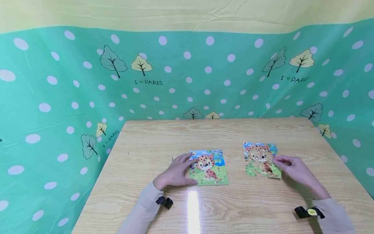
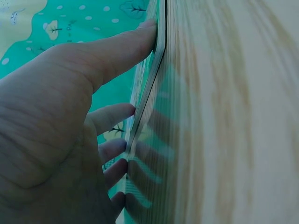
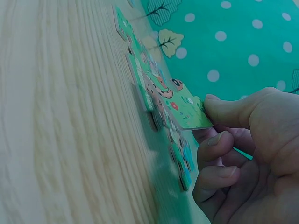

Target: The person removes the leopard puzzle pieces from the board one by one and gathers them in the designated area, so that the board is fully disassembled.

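My left hand [image 1: 176, 172] lies at the left side of a square leopard picture board [image 1: 217, 174] on the table. In the left wrist view its thumb and spread fingers [image 2: 117, 114] touch the board's edge. To the right is a leopard jigsaw puzzle [image 1: 254, 156] of interlocking pieces, showing a similar picture. My right hand [image 1: 295, 170] is at the puzzle's right side. Between thumb and fingers it pinches a green puzzle piece [image 3: 184, 109] with a red flower and a spotted tail. That piece is tilted up above the other pieces in the right wrist view.
The light wood table [image 1: 163, 139] extends around both pictures, with a bright glare strip [image 1: 193, 211] near the front. A green dotted curtain [image 1: 190, 74] hangs behind and at the sides. Each wrist wears a black strap device.
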Demonstrator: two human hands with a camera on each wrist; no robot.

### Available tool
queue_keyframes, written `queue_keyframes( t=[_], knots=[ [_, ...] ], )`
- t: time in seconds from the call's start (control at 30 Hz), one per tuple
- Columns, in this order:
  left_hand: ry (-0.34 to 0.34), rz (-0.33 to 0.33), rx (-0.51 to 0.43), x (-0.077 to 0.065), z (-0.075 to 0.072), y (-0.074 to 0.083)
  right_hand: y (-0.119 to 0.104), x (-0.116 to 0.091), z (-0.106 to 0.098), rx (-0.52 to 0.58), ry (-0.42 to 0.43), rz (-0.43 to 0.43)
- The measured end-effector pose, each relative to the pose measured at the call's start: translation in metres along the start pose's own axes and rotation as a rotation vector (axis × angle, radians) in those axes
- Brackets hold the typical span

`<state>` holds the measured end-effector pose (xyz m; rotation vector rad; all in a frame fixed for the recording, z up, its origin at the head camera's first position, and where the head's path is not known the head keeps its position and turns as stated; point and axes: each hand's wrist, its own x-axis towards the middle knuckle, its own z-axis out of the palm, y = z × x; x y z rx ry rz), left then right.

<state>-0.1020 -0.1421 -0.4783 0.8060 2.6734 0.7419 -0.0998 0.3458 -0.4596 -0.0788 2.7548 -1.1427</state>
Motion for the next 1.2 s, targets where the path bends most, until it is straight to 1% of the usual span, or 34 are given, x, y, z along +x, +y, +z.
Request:
queue_keyframes(
  t=[0.37,0.6,0.83,1.03,1.2],
  knots=[
    [0.001,-0.015,-0.005,0.000,0.000,0.001,0.014,-0.001,-0.013,-0.016,0.009,0.017],
    [-0.011,-0.025,0.017,0.001,0.001,0.001,0.022,-0.001,-0.014,-0.042,0.030,0.042],
    [0.007,-0.009,-0.009,0.002,0.001,0.001,0.022,0.001,-0.013,-0.098,0.046,0.048],
    [0.006,-0.031,-0.006,0.000,0.001,0.004,0.020,0.002,-0.013,-0.084,0.036,0.052],
    [0.025,-0.043,0.012,-0.001,0.000,0.007,0.009,0.003,-0.013,-0.081,0.034,0.028]
  ],
)
